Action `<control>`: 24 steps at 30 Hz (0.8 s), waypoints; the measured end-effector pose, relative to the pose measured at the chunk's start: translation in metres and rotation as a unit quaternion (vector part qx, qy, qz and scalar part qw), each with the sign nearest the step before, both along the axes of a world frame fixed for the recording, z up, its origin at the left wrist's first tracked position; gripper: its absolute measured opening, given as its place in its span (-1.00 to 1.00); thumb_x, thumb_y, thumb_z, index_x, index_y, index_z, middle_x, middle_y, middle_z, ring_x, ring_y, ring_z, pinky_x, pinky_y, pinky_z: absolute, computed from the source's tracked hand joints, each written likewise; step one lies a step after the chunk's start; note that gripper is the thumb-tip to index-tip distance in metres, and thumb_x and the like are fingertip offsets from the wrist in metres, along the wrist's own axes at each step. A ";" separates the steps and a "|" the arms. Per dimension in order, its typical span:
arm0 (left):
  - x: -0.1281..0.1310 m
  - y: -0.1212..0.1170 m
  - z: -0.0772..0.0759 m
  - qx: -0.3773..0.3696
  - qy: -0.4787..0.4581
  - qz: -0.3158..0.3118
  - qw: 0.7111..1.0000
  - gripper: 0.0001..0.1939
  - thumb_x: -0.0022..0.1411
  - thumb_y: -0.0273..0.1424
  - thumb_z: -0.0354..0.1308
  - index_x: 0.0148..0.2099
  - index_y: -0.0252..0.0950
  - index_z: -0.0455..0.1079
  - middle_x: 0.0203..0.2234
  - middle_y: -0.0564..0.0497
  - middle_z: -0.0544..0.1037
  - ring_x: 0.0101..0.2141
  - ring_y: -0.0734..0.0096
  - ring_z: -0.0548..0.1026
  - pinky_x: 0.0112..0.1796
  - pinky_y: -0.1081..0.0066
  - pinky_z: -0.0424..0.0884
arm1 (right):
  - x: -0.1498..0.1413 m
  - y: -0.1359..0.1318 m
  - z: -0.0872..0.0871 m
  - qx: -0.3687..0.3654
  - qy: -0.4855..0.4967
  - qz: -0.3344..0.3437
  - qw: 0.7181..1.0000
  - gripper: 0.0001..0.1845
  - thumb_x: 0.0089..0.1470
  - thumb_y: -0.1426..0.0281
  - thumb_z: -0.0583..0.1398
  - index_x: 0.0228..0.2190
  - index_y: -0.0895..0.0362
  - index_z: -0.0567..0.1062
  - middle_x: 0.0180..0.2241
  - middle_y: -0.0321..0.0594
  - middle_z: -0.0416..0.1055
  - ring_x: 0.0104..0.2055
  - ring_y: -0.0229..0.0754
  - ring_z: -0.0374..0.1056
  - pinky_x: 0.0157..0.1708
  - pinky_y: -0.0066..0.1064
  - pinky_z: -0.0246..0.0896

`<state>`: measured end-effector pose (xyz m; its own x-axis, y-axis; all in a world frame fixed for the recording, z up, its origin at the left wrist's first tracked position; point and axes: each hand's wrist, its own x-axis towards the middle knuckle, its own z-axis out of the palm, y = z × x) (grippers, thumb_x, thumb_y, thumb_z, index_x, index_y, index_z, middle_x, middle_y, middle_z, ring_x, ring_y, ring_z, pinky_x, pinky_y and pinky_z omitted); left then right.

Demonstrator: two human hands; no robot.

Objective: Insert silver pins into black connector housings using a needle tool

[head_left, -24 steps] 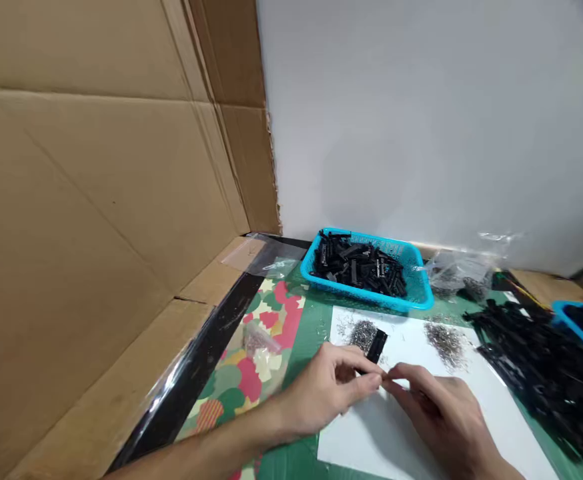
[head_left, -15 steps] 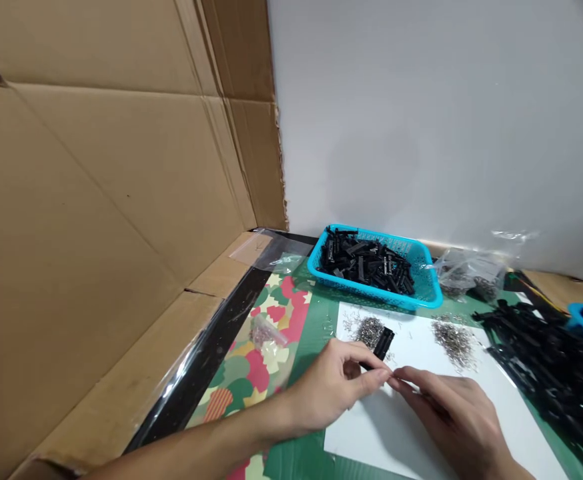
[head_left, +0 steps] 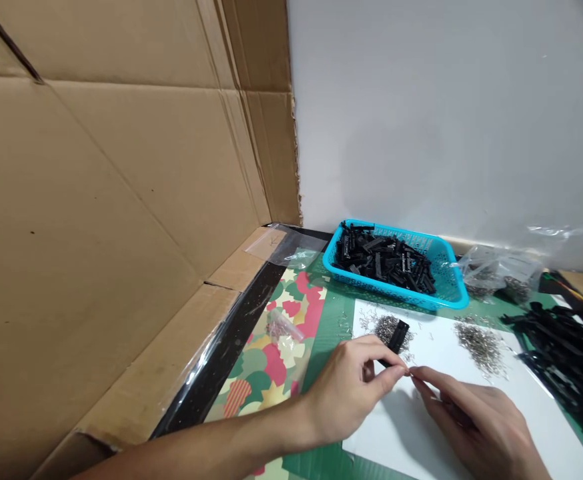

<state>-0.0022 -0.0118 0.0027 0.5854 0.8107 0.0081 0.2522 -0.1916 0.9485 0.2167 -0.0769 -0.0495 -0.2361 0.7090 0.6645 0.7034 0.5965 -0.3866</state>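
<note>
Rightward in view, everything has shifted together, while the two hands keep nearly the same pose. Cardboard (head_left: 121, 200) bounds the left side. The left hand (head_left: 344, 387) is curled, thumb and forefinger closed; a black piece (head_left: 399, 337) projects beyond its fingers, apparently held, above the white sheet (head_left: 386, 437) by the left metal pile (head_left: 387, 327). The right hand (head_left: 486, 420) pinches at the left's fingertips, on something too small to identify. It looks like fine fingertip fitting, calling for a steady left hold. Bare sheet gives room nearer the person; the right metal pile (head_left: 480, 347) and black heap (head_left: 571, 360) crowd the right.
</note>
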 end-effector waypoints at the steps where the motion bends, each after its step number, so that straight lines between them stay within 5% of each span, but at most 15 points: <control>1: 0.000 0.000 0.000 0.000 0.001 0.001 1.000 -0.77 0.46 -0.32 0.25 -0.12 -0.31 0.71 -0.30 -0.02 0.59 -0.30 0.37 0.44 -0.30 0.41 0.27 | 0.000 -0.001 -0.001 0.002 -0.002 -0.003 1.000 -0.80 0.41 0.47 0.16 -0.02 0.14 0.56 -0.62 -0.40 0.44 -0.71 -0.29 0.35 -0.53 -0.51 0.39; 10: 0.001 0.002 -0.001 0.017 0.007 -0.002 1.000 -0.79 0.48 -0.36 0.23 -0.13 -0.27 0.69 -0.32 0.04 0.52 -0.35 0.43 0.39 -0.33 0.44 0.26 | -0.008 -0.001 0.013 -0.009 -0.002 -0.053 0.999 -0.84 0.36 0.45 0.21 -0.15 0.12 0.63 -0.69 -0.47 0.30 -0.74 -0.32 0.24 -0.64 -0.50 0.22; 24: -0.001 0.006 -0.005 0.052 0.047 -0.003 0.998 -0.79 0.48 -0.37 0.23 -0.05 -0.18 0.73 -0.29 0.02 0.51 -0.38 0.42 0.39 -0.37 0.44 0.27 | -0.013 0.004 0.016 -0.056 0.043 -0.021 0.997 -0.81 0.35 0.50 0.17 -0.17 0.11 0.60 -0.66 -0.47 0.36 -0.74 -0.36 0.20 -0.65 -0.53 0.15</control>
